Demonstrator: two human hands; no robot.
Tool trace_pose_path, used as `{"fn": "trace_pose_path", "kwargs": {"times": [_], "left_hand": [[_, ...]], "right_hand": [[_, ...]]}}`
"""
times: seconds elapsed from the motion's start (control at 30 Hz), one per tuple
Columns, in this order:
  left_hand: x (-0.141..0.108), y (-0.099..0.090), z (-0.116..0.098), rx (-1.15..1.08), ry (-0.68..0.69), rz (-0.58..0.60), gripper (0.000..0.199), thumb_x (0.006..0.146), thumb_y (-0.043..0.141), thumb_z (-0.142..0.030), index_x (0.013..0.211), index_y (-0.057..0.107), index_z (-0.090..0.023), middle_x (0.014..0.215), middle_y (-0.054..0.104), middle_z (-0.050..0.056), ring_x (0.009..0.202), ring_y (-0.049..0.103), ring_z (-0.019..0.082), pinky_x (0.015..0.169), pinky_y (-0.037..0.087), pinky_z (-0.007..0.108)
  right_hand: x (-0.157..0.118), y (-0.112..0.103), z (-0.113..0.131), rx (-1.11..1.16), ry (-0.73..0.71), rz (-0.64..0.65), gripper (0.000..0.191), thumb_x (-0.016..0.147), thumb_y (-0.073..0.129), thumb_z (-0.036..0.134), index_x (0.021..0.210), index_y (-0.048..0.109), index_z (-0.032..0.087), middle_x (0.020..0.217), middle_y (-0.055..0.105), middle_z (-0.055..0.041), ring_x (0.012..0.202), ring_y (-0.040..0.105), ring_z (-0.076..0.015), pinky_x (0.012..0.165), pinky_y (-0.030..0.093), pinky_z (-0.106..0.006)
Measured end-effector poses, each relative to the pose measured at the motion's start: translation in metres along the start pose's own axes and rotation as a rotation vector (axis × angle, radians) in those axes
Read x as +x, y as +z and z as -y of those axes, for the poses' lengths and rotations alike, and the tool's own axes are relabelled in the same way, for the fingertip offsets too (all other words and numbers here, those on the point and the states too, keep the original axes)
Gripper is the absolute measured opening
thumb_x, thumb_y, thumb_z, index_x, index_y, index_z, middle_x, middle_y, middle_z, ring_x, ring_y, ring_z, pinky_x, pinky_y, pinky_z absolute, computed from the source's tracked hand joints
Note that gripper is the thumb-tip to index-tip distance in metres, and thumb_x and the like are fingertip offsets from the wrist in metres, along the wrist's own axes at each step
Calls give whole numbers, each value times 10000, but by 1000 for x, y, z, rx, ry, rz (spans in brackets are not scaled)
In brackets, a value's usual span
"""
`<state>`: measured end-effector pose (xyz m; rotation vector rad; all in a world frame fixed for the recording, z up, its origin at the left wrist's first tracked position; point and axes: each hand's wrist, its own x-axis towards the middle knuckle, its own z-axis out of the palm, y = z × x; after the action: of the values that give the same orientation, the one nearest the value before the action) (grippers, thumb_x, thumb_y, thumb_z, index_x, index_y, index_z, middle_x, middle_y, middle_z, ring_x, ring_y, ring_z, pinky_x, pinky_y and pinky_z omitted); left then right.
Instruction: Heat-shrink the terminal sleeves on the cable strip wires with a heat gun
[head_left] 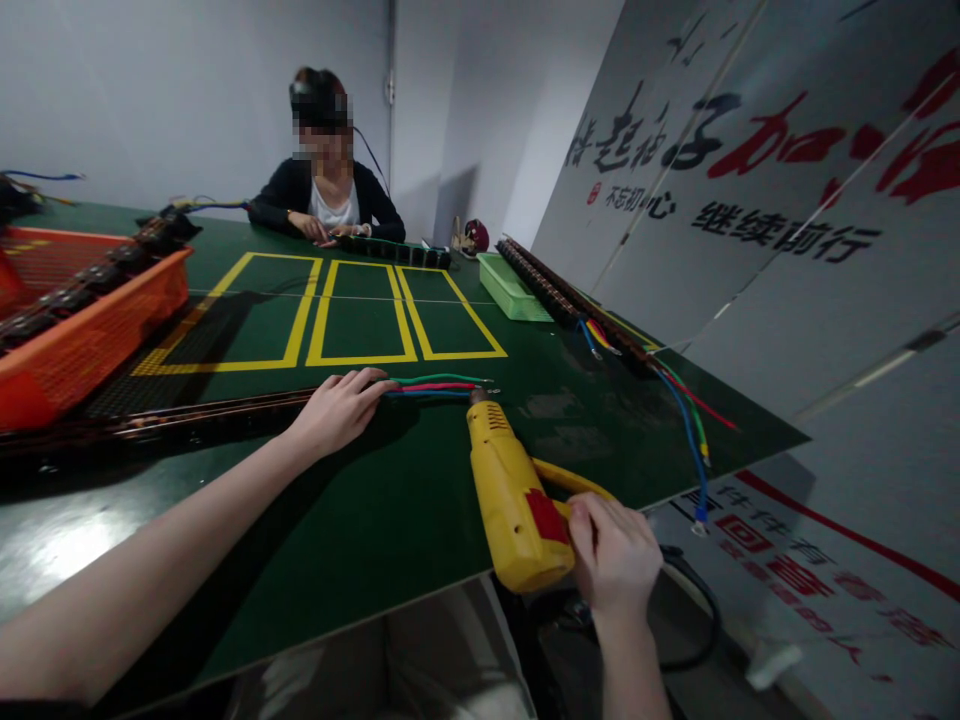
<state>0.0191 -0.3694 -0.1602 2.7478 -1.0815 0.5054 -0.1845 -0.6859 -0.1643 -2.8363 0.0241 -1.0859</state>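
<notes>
My right hand (616,550) is wrapped round the handle of a yellow heat gun (514,505) with a red patch on its side. The gun's metal nozzle points away from me, at the ends of green, red and blue wires (439,387). These wires come out from under the fingers of my left hand (341,410), which lies over the end of a long dark strip (187,420) with copper-coloured windings. Those fingers are bent and close together, and what is beneath them is hidden.
Yellow taped rectangles (361,358) mark the green table (420,500). An orange basket (97,330) stands left, a green basket (510,290) back right beside long wired strips (570,300). A person (330,190) sits across, hands at a black strip (397,250).
</notes>
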Motion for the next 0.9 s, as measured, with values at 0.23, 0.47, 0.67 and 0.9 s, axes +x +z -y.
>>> {"fn": "trace_pose_path", "kwargs": {"times": [0.23,0.47,0.67,0.9], "left_hand": [[2,3,2,-32,-12,-63,308,923,328,-240,1163,513,-182,1228,539,108,1073,547,241,867,464,391],[1,2,4,-13,-2,-68,311,887,366,-192,1167,503,-195,1217,546,100,1078,554,239,858,462,375],[0,2,6,18,-20,-55,301,896,370,-236,1161,508,-207,1209,550,94,1044,569,244,840,462,369],[-2,3,7,40,-17,-59,315,936,316,-288,1195,483,-222,1239,542,76,1069,562,236,864,452,361]], "right_hand": [[5,14,53,133,-17,21,302,929,351,280,721,553,196,668,585,-9,681,515,-150,707,323,-296],[4,27,99,241,25,14,328,911,338,329,692,540,192,643,554,-16,669,487,-158,695,295,-313],[7,18,112,344,91,44,353,931,319,316,721,574,190,686,593,-20,705,513,-156,715,300,-318],[14,-11,142,594,-40,230,721,818,231,779,1335,456,331,1313,528,34,1121,523,-164,965,370,-298]]}}
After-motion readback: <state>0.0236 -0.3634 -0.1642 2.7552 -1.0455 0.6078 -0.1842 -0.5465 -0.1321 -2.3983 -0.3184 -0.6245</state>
